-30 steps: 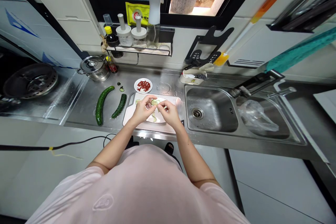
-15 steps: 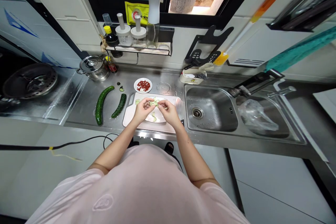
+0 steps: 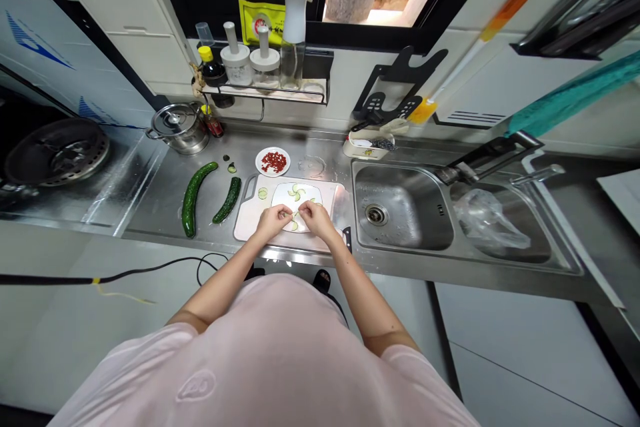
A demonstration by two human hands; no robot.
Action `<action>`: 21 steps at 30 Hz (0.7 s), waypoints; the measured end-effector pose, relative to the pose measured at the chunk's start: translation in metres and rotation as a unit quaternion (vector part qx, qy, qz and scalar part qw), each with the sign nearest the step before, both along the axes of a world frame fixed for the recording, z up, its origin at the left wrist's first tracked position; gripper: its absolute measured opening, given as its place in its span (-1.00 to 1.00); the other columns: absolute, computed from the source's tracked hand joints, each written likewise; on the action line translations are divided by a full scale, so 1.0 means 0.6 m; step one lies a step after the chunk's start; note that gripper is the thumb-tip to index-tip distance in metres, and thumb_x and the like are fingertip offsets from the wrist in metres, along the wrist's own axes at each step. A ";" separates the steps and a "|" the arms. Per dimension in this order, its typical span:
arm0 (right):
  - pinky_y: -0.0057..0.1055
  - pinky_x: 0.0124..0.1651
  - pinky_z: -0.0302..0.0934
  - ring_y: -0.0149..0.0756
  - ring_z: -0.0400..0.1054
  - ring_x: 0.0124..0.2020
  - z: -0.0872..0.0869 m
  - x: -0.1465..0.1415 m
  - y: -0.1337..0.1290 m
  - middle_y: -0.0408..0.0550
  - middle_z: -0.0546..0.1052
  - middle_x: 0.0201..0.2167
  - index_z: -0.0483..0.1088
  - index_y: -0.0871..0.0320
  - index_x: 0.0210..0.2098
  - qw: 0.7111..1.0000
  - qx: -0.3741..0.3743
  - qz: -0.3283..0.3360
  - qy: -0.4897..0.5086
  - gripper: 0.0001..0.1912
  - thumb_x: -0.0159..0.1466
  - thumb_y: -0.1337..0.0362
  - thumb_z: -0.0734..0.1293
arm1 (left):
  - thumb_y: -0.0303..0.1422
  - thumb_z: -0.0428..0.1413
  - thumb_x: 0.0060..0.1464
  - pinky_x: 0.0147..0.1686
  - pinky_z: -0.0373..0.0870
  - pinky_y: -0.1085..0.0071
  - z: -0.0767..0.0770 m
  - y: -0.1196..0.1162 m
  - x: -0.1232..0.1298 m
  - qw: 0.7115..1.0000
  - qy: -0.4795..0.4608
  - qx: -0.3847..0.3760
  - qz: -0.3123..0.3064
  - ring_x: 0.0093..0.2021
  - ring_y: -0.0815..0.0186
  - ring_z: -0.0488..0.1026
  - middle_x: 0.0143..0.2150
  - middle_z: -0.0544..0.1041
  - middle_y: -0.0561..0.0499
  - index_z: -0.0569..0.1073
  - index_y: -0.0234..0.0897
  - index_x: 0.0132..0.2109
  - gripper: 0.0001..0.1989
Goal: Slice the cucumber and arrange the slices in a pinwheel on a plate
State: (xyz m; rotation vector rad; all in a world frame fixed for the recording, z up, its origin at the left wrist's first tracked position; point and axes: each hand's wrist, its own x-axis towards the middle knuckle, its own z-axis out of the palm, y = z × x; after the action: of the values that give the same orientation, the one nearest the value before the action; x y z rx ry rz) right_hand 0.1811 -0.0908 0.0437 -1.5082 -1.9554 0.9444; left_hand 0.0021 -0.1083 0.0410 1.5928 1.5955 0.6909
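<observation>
My left hand [image 3: 274, 221] and my right hand [image 3: 316, 219] meet over the near half of a white plate [image 3: 278, 195], fingers pinched. Between the fingertips is a thin pale-green cucumber slice [image 3: 296, 214]; its exact shape is too small to make out. At the plate's far side, curved cucumber slices [image 3: 296, 192] form a small pinwheel, and other slices lie near my hands, partly covered. Beneath the plate is a pinkish cutting board [image 3: 247, 219], with a few loose cucumber rounds [image 3: 263, 193] on its left part.
Left of the board lie a whole cucumber [image 3: 190, 203] and a cut cucumber piece [image 3: 227, 200]. Behind it stands a dish of red bits [image 3: 273, 161]. A black knife handle [image 3: 347, 236] shows at the board's right edge, beside the steel sink [image 3: 405, 213]. A lidded pot [image 3: 179, 130] stands back left.
Both hands have moved from the plate's far side down to its near side, uncovering the pinwheel of slices. Between the fingertips a cucumber slice is now pinched near the lower slices.
</observation>
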 end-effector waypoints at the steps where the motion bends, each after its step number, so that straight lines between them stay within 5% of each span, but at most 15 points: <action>1: -0.51 -0.32 0.07 -0.37 0.29 -0.40 -0.006 -0.001 -0.001 -0.15 0.46 -0.45 0.41 0.15 -0.31 1.000 -0.004 0.006 -0.016 -0.84 0.18 0.33 0.20 | -0.26 0.13 -0.05 -0.38 0.25 0.48 -0.005 -0.001 0.001 1.000 0.021 -0.002 -0.006 -0.45 0.39 0.36 -0.50 0.46 0.08 0.54 -0.23 -0.27 -0.80; 21: -0.48 -0.25 0.04 -0.31 0.31 -0.24 -0.058 -0.018 -0.007 -0.01 0.49 -0.24 0.40 0.18 -0.21 0.980 -0.026 0.035 -0.196 -0.78 0.30 0.34 0.13 | -0.31 0.07 0.05 -0.14 0.26 0.38 -0.042 -0.003 0.019 0.973 0.221 0.005 -0.071 -0.13 0.25 0.38 -0.21 0.52 -0.01 0.53 -0.17 -0.23 -0.83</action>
State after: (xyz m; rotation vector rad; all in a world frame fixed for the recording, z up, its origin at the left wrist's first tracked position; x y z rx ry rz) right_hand 0.1704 -0.0951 0.0092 -1.7728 -2.2836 0.7751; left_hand 0.0137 -0.1101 0.0156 1.9417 1.7625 0.2762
